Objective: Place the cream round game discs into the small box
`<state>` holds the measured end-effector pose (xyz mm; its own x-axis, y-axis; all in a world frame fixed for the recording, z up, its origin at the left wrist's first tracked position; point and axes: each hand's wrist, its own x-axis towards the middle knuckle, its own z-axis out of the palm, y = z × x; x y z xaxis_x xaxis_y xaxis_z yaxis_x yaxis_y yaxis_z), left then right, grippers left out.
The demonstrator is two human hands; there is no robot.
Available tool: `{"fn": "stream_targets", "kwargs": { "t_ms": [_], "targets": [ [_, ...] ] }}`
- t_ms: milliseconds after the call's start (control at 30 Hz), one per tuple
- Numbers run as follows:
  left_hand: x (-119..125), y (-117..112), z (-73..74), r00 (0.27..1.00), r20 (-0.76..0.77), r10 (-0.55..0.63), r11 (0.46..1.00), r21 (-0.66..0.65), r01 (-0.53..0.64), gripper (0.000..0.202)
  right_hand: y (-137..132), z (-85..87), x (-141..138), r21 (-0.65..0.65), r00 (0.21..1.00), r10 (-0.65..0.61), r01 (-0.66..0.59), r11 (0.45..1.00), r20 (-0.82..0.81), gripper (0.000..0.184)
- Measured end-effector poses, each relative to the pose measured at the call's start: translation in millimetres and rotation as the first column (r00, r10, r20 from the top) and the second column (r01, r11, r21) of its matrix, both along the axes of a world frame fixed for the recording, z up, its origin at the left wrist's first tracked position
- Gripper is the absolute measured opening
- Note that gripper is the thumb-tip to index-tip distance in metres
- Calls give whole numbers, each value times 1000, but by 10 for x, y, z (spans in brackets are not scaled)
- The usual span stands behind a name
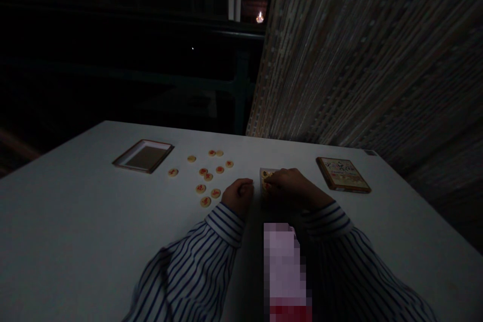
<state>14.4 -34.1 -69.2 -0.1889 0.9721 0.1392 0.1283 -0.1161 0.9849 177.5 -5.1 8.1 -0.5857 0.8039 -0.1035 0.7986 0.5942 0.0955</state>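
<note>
Fingers bunched together, my right hand (289, 183) reaches down onto the Chinese chess pieces (265, 174) inside a small clear-edged box (261, 201); the piece at its fingertips is mostly covered. Just left of that box, my left hand (239, 196) rests curled closed above the table, and whatever may be inside it is hidden. Farther left lie several loose round pieces with red characters, among them a nearby piece (215, 193), a piece in front (205, 202) and one set apart (172, 172).
A shallow open box part (150, 168) with a brown rim sits at the left on the white table (94, 211). To the right lies a printed box cover (345, 175). A string curtain (339, 60) hangs beyond the right edge. The room is dim.
</note>
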Motion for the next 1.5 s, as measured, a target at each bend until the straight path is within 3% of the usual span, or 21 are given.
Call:
{"fn": "stream_targets", "kwargs": {
  "t_ms": [400,800,1167,1500],
  "targets": [
    [-4,-31,70,999,-48,1,1000,9,-1,16,-28,36,-27,-26,1000,-2,2,1000,16,21],
    [-7,12,-28,993,-114,-15,1000,-7,14,17,-36,39,-36,-56,1000,-24,24,998,-1,21],
    [-28,51,-105,995,-93,-39,999,20,41,20,-34,187,105,140,993,-22,39,989,-119,31],
    [-26,56,-111,992,-119,-36,999,22,39,20,-31,167,115,156,991,-5,27,987,-135,31]
  ]
}}
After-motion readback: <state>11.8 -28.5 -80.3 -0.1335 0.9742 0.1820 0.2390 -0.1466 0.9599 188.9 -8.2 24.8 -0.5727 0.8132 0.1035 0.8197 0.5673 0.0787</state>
